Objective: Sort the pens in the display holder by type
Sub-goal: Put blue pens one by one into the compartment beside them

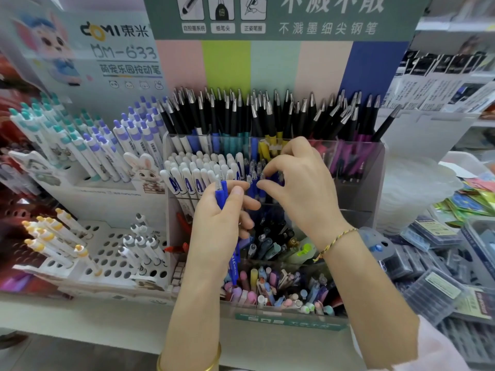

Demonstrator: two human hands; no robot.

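At nine o'clock of the view stands a white perforated plastic pen rack [112,253], well apart from the work. Next comes the clear acrylic tiered display holder [375,167], where white-capped pens with blue lettering [187,178] fill the compartment at ten o'clock of the hands. The left hand [222,226] is clamped around a blue plastic pen with a ribbed grip [221,194], held tip-up just in front of that white row. At its three o'clock the right hand [300,188] curls thumb and forefinger together, pinching a clear tip among the upright blue clear-tipped pens [254,180] in the middle compartment. To do this step well, it seems wise to lift one pen straight up, so that its neighbours do not tip over the divider into the white ones. Room is tight: black-barrelled silver-tipped pens [267,113] lean in at twelve o'clock, mixed pastel pens [281,287] crowd six o'clock. The freest way out looks to be up and toward the person. Flat plastic refill packets [434,285] lie at four o'clock.
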